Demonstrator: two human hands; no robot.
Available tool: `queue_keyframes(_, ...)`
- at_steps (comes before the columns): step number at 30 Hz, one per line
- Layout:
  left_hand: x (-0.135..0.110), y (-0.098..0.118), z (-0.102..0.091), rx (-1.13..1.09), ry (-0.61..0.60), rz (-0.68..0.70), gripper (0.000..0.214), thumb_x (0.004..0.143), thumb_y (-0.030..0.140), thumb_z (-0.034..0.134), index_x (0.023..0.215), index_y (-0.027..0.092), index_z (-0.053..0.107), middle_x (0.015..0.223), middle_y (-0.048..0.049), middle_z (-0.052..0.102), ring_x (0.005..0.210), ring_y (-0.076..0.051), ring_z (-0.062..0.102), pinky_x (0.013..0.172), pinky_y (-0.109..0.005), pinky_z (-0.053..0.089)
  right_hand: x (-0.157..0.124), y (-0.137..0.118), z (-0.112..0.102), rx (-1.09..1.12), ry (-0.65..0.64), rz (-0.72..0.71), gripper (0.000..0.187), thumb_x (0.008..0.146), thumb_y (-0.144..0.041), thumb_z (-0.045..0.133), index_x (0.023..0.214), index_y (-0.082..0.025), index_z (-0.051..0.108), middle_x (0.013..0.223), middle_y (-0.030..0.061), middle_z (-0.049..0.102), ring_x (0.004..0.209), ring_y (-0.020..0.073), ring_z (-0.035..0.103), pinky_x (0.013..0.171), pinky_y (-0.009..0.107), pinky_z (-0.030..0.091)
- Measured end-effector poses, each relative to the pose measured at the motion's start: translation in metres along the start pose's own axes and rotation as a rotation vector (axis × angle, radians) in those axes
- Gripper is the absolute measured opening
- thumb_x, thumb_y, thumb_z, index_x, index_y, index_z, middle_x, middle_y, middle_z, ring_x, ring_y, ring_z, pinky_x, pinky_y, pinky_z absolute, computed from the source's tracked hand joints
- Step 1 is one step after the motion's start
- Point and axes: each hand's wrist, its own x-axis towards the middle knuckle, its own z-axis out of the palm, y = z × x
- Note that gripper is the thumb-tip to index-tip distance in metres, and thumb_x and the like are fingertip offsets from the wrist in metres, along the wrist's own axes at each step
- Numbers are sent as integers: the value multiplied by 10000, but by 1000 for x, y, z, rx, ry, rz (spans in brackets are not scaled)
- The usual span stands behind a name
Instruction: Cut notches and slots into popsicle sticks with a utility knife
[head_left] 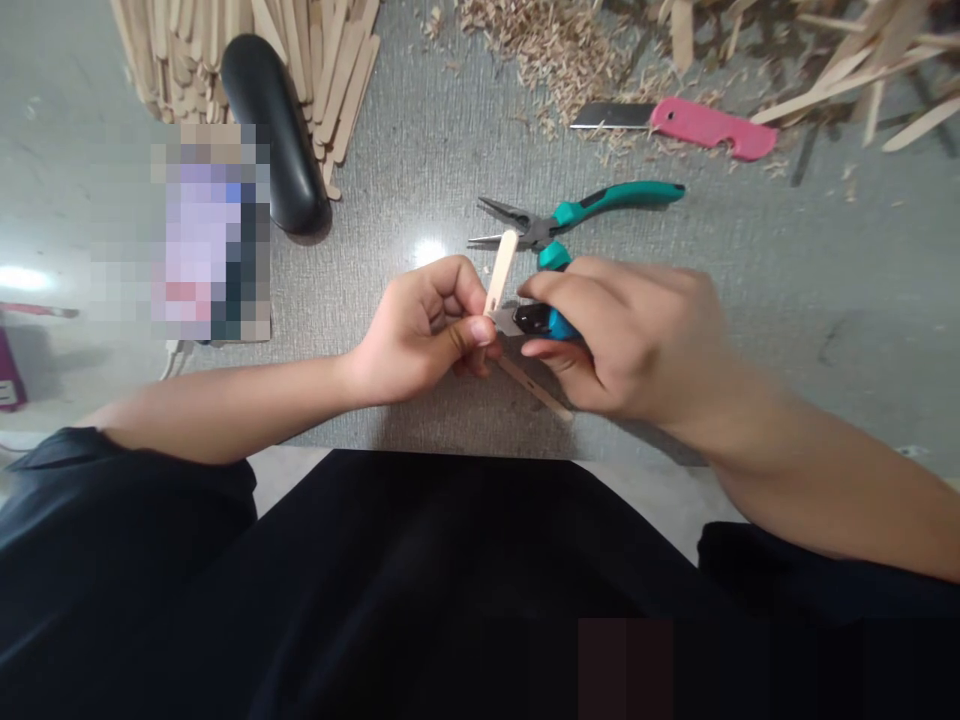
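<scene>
My left hand (427, 335) pinches a wooden craft stick (504, 265) between thumb and fingers. The stick stands tilted, its rounded end pointing away from me, with a small dark slot showing just above my thumb. Closed around a blue-and-black utility knife (534, 320) is my right hand (630, 335); the short metal blade meets the stick beside my left thumb. Below the hands, a second craft stick (540, 390) with a slot lies on the table, partly hidden. Pliers (536, 230) with teal handles lie just beyond, one handle partly covered by my right hand.
A pink folding knife (709, 125) lies with its blade out near wood shavings (555, 60). Many craft sticks (345, 90) are heaped at the far left beside a black case (277, 140). More sticks (862, 70) lie far right. A blurred-out object (202, 240) sits at left.
</scene>
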Motion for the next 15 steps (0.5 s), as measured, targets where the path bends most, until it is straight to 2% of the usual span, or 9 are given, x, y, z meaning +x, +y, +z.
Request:
queue_keyframes(2,0,-2,-1,-21,1,7,559,887,544,993,889,223,536,716,42,764,556,-101,757,487,-167,577,1,0,1,-12,71,0,665,1219,-661,366,1197,-161,804,908,115,770,724,244,676,625,393,421)
queue_keyframes(4,0,-5,-2,-41,5,12,580,873,565,1000,890,227,529,718,44,771,554,-105,761,475,-167,565,2,0,1,1,80,22,681,1201,-701,388,1192,-174,819,905,121,762,750,249,678,657,398,417)
queue_keyframes(7,0,-8,-3,-49,21,6,580,882,576,990,899,229,525,732,46,780,564,-108,770,480,-170,563,2,0,2,16,26,78,741,1193,-746,332,1261,-200,828,932,135,762,816,276,696,707,410,424)
queue_keyframes(9,0,-8,-3,-50,24,14,560,894,563,984,910,225,537,744,45,787,573,-108,777,483,-169,564,1,1,2,8,58,98,750,1195,-745,324,1292,-197,825,944,145,765,827,285,698,723,418,435)
queue_keyframes(13,0,-7,-4,-52,7,58,526,905,537,982,928,211,569,760,36,795,590,-114,793,479,-159,551,-3,6,3,13,183,101,672,1205,-683,418,1399,-159,792,1051,170,802,871,293,733,751,413,481)
queue_keyframes(15,0,-8,-5,-48,2,77,506,927,534,963,944,206,578,766,33,796,598,-114,797,490,-158,556,-4,9,3,23,183,73,702,1215,-688,382,1454,-150,765,1051,155,809,852,276,741,724,392,480)
